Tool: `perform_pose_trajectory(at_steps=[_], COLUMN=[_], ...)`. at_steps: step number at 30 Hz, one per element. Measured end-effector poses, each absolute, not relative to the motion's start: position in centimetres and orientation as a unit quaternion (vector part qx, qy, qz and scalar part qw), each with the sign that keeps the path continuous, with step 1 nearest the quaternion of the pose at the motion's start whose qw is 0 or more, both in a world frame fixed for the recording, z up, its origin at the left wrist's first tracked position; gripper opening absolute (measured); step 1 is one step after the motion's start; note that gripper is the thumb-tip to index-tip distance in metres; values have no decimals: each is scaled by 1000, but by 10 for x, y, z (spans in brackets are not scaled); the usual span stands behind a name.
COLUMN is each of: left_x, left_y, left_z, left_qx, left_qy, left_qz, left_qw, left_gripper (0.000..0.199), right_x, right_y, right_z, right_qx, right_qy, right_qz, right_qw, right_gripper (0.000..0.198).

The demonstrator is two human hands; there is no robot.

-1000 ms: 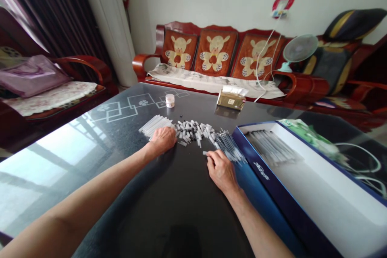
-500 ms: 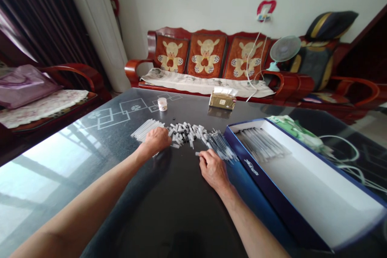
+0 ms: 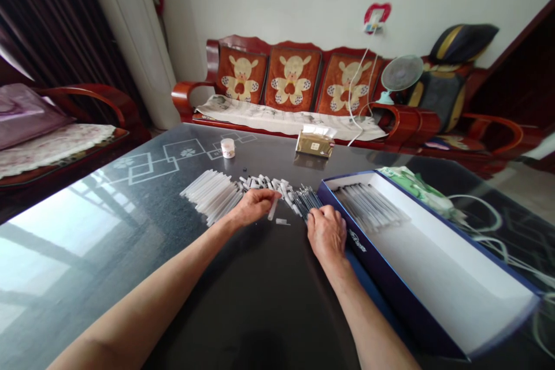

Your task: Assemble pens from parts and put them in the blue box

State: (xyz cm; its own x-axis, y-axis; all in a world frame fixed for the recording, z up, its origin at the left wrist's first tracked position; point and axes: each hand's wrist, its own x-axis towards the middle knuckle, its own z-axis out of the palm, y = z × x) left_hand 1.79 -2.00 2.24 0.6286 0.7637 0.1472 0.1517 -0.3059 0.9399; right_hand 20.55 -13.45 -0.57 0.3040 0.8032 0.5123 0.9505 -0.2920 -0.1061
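Note:
My left hand pinches a translucent white pen barrel, which points down toward the table. Beside that hand, on its left, lies a row of similar pen barrels. A heap of small white and black pen caps is just beyond it. A single white cap lies on the bare tabletop between my hands. My right hand is at the near end of a bunch of thin dark pen refills, fingers curled down with their tips hidden.
A long blue box with white inside stands at the right, holding a row of pens. Behind it are a green-white plastic bag and white cables. Farther back stand a tissue pack and a small round tub.
My left hand has moved right from the barrel row, bringing a pen barrel. My right hand has let go of the small cap and shifted right to the refills.

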Motion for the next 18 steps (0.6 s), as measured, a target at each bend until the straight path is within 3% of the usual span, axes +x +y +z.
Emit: perform_pose_trajectory(at_steps=[8, 13, 18], left_x=[14, 12, 10], left_y=[-22, -23, -21], left_z=[10, 8, 2], left_qx=[914, 926, 936], left_qy=[252, 229, 242], left_qz=[315, 299, 257], left_qw=[54, 11, -8], left_gripper=[22, 23, 46], right_x=[207, 206, 199], right_y=[-129, -127, -121], right_z=[-12, -10, -11], right_qx=[-770, -752, -677], right_qy=[-566, -564, -600], right_qz=[-219, -226, -179], right_qw=[198, 256, 388], right_gripper=[11, 10, 21])
